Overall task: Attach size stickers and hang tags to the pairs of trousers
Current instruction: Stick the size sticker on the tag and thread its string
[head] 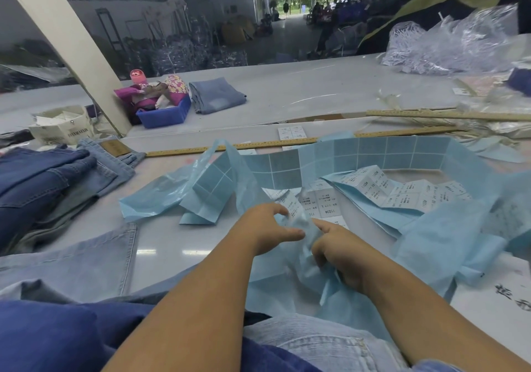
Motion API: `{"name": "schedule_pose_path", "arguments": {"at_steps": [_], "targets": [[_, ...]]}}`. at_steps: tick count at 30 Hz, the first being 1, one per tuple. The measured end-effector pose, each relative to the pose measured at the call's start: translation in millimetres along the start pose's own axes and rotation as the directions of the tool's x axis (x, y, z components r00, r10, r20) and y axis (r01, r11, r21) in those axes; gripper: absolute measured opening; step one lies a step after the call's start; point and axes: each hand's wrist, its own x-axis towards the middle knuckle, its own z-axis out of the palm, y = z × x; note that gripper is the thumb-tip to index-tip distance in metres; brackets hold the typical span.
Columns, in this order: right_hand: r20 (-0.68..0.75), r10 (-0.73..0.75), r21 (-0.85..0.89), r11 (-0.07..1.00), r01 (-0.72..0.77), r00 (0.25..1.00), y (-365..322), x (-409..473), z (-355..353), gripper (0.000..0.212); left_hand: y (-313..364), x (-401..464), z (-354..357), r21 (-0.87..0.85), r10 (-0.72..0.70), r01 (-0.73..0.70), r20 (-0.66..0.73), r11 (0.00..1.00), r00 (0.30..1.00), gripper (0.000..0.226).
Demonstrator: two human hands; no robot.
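A long light-blue backing strip (370, 153) with white size stickers (402, 193) curls across the table in front of me. My left hand (270, 228) and my right hand (339, 251) meet at the near end of the strip, both with fingers curled on the crumpled blue paper. Light denim trousers (86, 262) lie flat at the near left, and another pale pair (321, 343) lies under my forearms. A stack of dark and light jeans (57, 176) sits at the left.
Two wooden rulers (258, 144) lie across the table behind the strip. A blue bin (163, 115) with cloth items and folded jeans (215, 95) stand further back. A box of hang tags (60, 127) is at the left; clear plastic bags (448, 43) pile at the back right.
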Motion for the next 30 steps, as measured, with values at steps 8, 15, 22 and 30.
{"name": "schedule_pose_path", "arguments": {"at_steps": [8,15,22,30], "targets": [[-0.068,0.081,0.135,0.988,-0.071,0.994,-6,-5,3,0.029,5,-4,-3,-0.079,0.05,-0.041,0.119,0.996,0.992,0.049],[-0.166,0.066,0.032,0.998,-0.061,0.984,1,-4,2,0.027,1,2,2,-0.034,0.034,-0.03,0.121,0.999,0.992,0.057],[-0.066,0.045,0.064,0.997,-0.041,0.997,3,-4,0,0.025,2,1,2,-0.007,-0.009,0.01,0.068,1.0,0.998,0.067],[-0.385,-0.099,-0.261,0.965,-0.005,0.917,-5,-2,-4,0.015,-2,-6,-2,0.41,-0.029,0.001,0.06,0.912,0.998,0.056]]}}
